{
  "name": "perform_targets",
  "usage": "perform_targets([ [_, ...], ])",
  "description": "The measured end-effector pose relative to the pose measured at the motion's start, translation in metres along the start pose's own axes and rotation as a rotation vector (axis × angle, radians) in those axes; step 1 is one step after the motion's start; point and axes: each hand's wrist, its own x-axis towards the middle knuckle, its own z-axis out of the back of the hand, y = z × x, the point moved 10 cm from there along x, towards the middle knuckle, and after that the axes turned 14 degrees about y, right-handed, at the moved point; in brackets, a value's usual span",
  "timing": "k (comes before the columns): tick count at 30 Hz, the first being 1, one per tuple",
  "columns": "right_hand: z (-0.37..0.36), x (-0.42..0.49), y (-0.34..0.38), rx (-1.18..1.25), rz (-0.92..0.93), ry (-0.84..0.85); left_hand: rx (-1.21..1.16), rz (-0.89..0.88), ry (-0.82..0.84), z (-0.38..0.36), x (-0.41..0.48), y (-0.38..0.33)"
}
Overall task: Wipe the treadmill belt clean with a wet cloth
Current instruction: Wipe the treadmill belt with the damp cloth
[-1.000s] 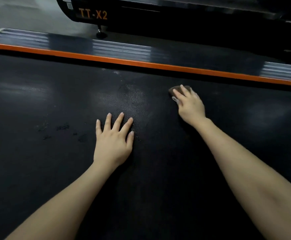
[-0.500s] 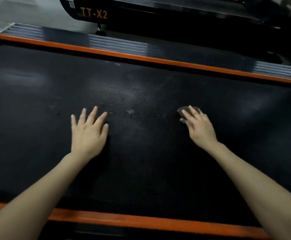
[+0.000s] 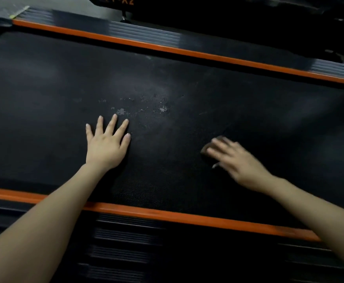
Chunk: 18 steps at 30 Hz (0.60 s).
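Observation:
The black textured treadmill belt (image 3: 44, 94) fills the middle of the view, with pale wet-looking specks (image 3: 146, 107) near its centre. My left hand (image 3: 105, 144) lies flat on the belt, fingers spread and straight. My right hand (image 3: 236, 158), blurred by motion, presses a small dark brownish cloth (image 3: 207, 149) against the belt with straight fingers; only the cloth's left edge shows beyond my fingertips.
Orange side strips border the belt, one far (image 3: 187, 51) and one near (image 3: 167, 217). Ribbed black foot rails lie beyond each strip. A second dark machine with orange lettering (image 3: 120, 0) stands at the top.
My right hand has slid the cloth toward me, from near the far orange strip to the belt's near half. My left hand stays flat on the belt. The near orange strip has come into view.

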Motion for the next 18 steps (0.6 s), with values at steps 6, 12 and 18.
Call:
perform_targets([
  [6, 0.008, 0.059, 0.033, 0.008, -0.207, -0.148, 0.01, 0.007, 0.012, 0.001, 0.0, -0.001],
  [12, -0.024, 0.019, 0.138, -0.144, 0.534, 0.077, 0.012, 0.011, 0.002, 0.004, -0.002, 0.0],
  [18, 0.026, 0.104, 0.028, 0.033, 0.088, -0.091, -0.047, 0.015, 0.053, 0.003, 0.003, 0.005],
])
